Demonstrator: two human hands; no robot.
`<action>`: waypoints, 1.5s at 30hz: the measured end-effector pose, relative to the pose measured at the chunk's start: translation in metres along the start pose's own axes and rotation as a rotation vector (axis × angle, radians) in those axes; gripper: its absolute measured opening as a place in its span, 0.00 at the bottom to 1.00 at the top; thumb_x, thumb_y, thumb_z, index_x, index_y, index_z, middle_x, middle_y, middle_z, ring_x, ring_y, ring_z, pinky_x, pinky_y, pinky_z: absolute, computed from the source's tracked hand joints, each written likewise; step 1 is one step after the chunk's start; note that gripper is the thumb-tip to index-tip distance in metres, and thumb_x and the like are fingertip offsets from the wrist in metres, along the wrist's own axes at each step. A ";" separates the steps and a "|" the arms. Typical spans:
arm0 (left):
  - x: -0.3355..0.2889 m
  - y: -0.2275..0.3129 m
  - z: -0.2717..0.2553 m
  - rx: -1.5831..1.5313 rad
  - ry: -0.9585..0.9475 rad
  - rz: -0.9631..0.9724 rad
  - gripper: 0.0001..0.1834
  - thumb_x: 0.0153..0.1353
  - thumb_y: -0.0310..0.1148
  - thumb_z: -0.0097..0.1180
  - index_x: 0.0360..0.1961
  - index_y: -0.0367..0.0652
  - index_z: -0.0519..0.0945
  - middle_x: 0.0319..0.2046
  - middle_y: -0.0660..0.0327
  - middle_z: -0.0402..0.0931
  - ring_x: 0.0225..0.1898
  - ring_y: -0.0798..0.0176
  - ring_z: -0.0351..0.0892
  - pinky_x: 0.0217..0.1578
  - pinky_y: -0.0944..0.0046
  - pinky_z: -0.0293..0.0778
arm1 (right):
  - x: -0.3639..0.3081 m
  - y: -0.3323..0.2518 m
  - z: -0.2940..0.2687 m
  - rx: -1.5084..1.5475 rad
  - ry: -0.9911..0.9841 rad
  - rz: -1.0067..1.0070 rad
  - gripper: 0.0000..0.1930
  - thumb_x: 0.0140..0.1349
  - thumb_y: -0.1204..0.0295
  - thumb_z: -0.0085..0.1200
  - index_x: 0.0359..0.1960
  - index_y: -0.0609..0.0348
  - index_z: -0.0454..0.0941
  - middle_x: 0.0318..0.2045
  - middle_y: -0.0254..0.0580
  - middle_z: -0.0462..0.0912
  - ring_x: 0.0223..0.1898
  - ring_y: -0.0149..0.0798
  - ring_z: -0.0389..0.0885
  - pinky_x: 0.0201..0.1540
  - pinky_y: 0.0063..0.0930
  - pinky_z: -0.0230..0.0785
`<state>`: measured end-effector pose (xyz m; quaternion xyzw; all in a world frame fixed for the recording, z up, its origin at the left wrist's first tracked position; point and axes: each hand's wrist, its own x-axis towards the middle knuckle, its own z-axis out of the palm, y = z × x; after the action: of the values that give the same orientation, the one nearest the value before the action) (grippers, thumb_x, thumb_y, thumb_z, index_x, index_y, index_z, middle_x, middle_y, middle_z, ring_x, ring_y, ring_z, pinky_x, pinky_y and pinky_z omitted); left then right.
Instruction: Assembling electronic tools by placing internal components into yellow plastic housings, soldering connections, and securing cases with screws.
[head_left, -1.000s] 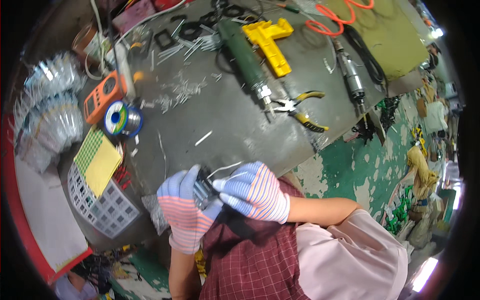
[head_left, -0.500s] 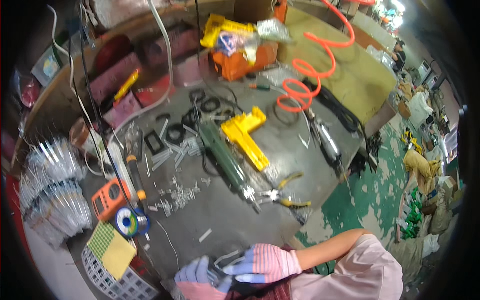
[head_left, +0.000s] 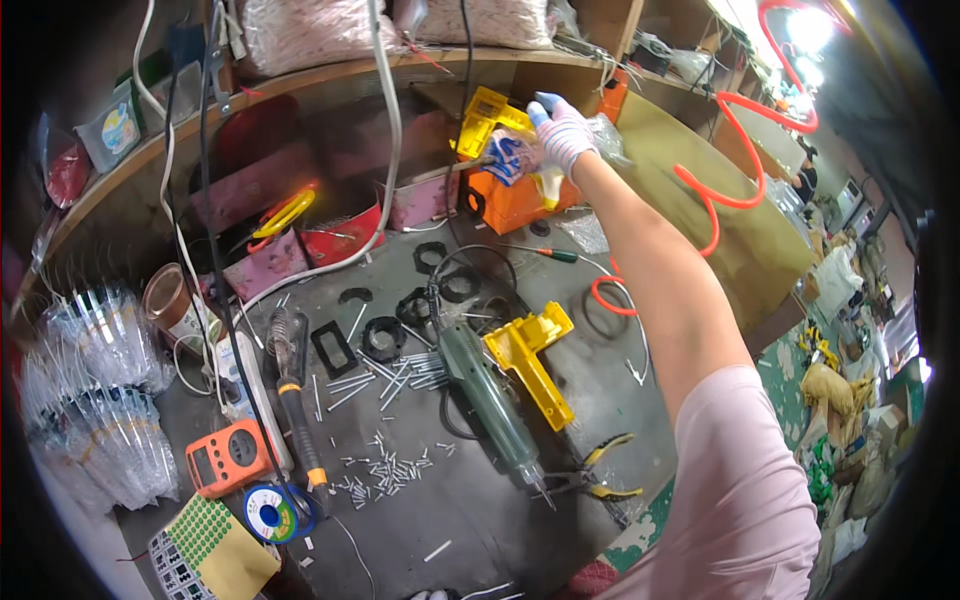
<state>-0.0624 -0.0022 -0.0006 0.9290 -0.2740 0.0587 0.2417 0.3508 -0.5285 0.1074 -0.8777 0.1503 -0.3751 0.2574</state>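
Note:
My right hand (head_left: 566,140), in a striped pink-and-white glove with bluish fingertips, reaches to the back of the bench. Two of its fingers stretch out apart, and I see nothing between them. It is over the orange box (head_left: 500,205), right beside a crumpled blue-and-white patterned cloth (head_left: 513,160) and some yellow plastic parts (head_left: 487,112). Whether its lower fingers touch the cloth is unclear. Of my left hand (head_left: 432,595), only gloved fingertips show at the bottom edge; what they do is hidden. A white wire (head_left: 488,590) lies close to them.
On the grey bench lie a green electric screwdriver (head_left: 480,390), a yellow plastic housing (head_left: 535,365), pliers (head_left: 595,475), loose screws (head_left: 390,470), black rings (head_left: 383,338), a soldering iron (head_left: 298,425), an orange multimeter (head_left: 228,457) and a solder spool (head_left: 272,513). A coiled orange hose (head_left: 735,200) hangs at right.
My right hand has left the front edge and swung up to the back by the orange box. My left hand has sunk almost out of the picture. The view has tilted upward.

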 end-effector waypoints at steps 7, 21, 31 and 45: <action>-0.007 -0.001 0.003 0.038 0.059 0.017 0.35 0.51 0.57 0.68 0.53 0.44 0.78 0.48 0.57 0.78 0.46 0.51 0.77 0.49 0.48 0.72 | -0.031 -0.046 -0.005 -0.566 -0.276 0.144 0.31 0.63 0.49 0.53 0.66 0.49 0.69 0.56 0.50 0.80 0.59 0.54 0.76 0.62 0.44 0.65; -0.015 0.000 0.007 0.044 0.075 0.004 0.38 0.48 0.57 0.67 0.55 0.43 0.76 0.48 0.55 0.74 0.46 0.49 0.74 0.48 0.48 0.67 | -0.201 -0.074 -0.122 0.882 -0.354 0.263 0.17 0.67 0.66 0.58 0.53 0.59 0.74 0.34 0.36 0.81 0.29 0.27 0.77 0.34 0.22 0.73; 0.004 0.025 -0.024 0.199 0.240 0.299 0.30 0.51 0.40 0.71 0.56 0.51 0.75 0.61 0.45 0.64 0.59 0.30 0.66 0.56 0.36 0.69 | -0.384 -0.158 -0.180 0.829 -1.549 0.563 0.22 0.71 0.60 0.50 0.60 0.62 0.70 0.33 0.35 0.80 0.30 0.24 0.77 0.34 0.20 0.72; -0.063 -0.026 -0.020 -0.833 0.684 -0.517 0.33 0.63 0.33 0.64 0.66 0.39 0.65 0.61 0.54 0.70 0.56 0.58 0.75 0.59 0.60 0.71 | -0.298 -0.166 0.020 -0.546 -0.800 -0.742 0.12 0.58 0.62 0.59 0.42 0.50 0.83 0.42 0.46 0.81 0.48 0.51 0.78 0.51 0.44 0.71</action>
<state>-0.1014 0.0566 -0.0094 0.7208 0.0545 0.1813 0.6668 0.1769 -0.2496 0.0163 -0.9787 -0.1831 -0.0289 -0.0880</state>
